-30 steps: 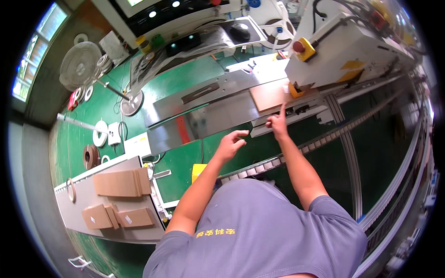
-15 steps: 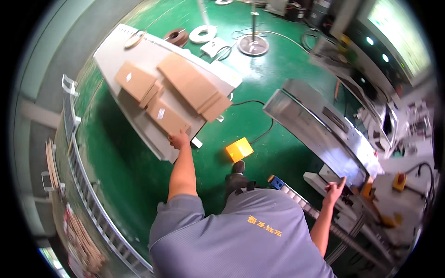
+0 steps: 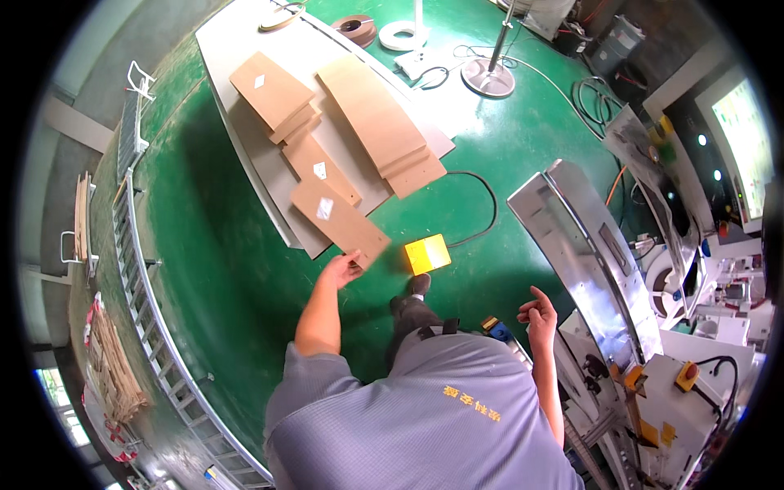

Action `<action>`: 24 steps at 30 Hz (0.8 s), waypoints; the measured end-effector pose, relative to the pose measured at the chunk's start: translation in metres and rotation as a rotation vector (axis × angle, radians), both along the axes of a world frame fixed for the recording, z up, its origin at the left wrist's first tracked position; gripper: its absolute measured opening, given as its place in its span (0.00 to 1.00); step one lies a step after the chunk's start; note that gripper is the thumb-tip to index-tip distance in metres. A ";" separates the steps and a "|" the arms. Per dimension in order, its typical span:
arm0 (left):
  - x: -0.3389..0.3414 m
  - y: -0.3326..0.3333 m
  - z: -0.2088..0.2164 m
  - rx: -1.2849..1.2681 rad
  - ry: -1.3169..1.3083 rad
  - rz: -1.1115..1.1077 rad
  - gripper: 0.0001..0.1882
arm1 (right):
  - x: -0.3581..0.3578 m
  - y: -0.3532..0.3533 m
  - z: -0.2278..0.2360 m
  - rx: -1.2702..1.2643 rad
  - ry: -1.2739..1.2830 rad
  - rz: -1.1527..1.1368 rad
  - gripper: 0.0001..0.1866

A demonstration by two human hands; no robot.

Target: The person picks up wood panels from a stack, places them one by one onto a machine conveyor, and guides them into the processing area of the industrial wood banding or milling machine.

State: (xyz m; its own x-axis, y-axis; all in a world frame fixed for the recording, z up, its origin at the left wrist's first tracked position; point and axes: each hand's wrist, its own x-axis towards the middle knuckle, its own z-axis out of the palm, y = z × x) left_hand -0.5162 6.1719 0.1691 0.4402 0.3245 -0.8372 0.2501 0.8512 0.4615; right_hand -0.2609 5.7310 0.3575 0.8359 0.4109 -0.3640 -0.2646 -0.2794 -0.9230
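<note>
My left hand (image 3: 340, 271) grips the near corner of a brown board (image 3: 349, 229) with a white label, its fingers curled round the edge. The board hangs tilted off the near end of a pale table (image 3: 241, 26). Close behind it lies another labelled brown board (image 3: 322, 166). A stack of similar boards (image 3: 271, 90) and a stack of longer ones (image 3: 371, 114) rest farther back on the table. My right hand (image 3: 539, 317) is raised beside a machine's shiny metal bed (image 3: 584, 265), empty, index finger stretched and the others loosely bent.
A yellow box (image 3: 428, 255) with a black cable sits on the green floor before my feet. Brown (image 3: 356, 31) and white rolls (image 3: 403, 36) and a round stand base (image 3: 488, 79) are farther off. A metal roller rail (image 3: 139, 286) curves along the left.
My left hand has drawn a labelled board off the pile toward me. My right hand has come away from the metal bed, leftward and up. The view has shifted.
</note>
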 end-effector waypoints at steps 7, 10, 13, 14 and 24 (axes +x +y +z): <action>0.060 -0.068 0.045 -0.091 -0.536 0.212 0.13 | -0.007 -0.014 -0.019 -0.061 0.111 0.197 0.21; 0.113 -0.111 0.076 -0.142 -0.624 0.063 0.14 | -0.006 -0.001 -0.001 0.016 0.158 0.244 0.21; 0.170 -0.178 0.127 -0.106 -0.620 -0.097 0.10 | -0.003 0.002 0.009 0.158 0.251 0.172 0.25; 0.184 -0.198 0.131 -0.104 -0.622 -0.166 0.10 | -0.001 0.004 0.013 0.201 0.281 0.134 0.23; 0.263 -0.292 0.181 -0.007 -0.532 -0.901 0.13 | -0.005 -0.139 -0.023 0.520 0.268 -0.758 0.10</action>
State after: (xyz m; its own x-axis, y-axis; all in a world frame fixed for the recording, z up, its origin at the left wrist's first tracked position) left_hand -0.2535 5.8795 0.3505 0.8288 -0.3111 -0.4650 0.5595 0.4533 0.6939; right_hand -0.2660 5.5920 0.3341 0.8613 -0.0410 -0.5064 -0.4274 0.4806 -0.7658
